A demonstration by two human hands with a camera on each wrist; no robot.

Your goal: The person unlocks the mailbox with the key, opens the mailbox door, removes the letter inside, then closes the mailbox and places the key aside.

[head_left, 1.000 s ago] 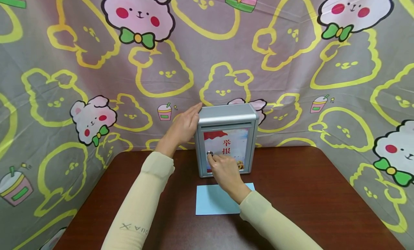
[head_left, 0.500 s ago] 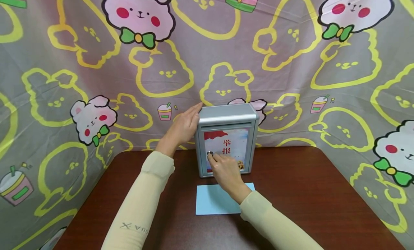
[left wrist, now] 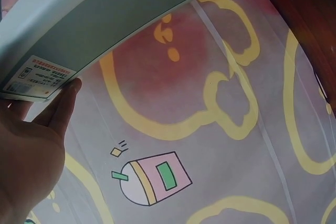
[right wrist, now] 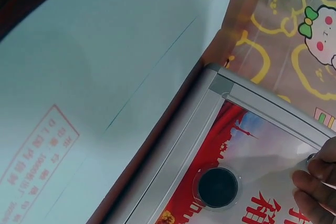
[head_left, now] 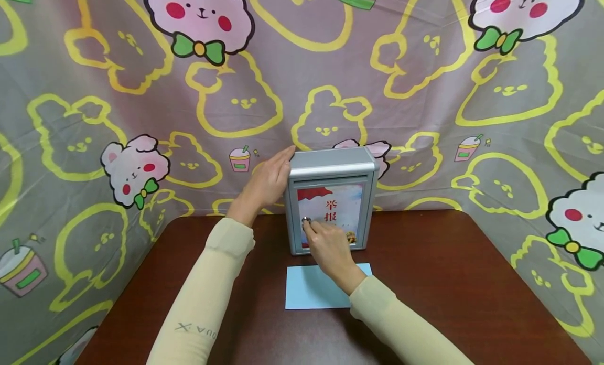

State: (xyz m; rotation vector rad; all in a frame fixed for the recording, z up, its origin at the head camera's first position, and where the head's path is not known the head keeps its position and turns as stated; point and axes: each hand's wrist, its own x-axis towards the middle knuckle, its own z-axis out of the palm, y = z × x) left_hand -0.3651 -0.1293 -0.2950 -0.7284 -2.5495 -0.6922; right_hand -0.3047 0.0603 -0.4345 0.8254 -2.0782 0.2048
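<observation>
A grey metal report box (head_left: 333, 159) stands upright on the table, a printed sheet with red characters on its front. My left hand (head_left: 267, 181) rests with fairly straight fingers on the box's upper left corner. In the left wrist view that hand (left wrist: 31, 156) touches the side beside a white label (left wrist: 39, 77). On the front's left side is a round silver lock (head_left: 306, 219). There my right hand (head_left: 327, 247) pinches what looks like a key, mostly hidden by the fingers. The right wrist view shows these fingers (right wrist: 310, 182) close together at the lock.
A light blue envelope (head_left: 304, 289) with red printing lies flat before the box, partly under my right wrist. A dark round disc (right wrist: 218, 187) sits low on the box's front. Behind the brown table (head_left: 420, 281) hangs a patterned cloth (head_left: 325, 55).
The head view has tilted slightly, so the box and table sit a little higher in it. Both hands keep their places on the box.
</observation>
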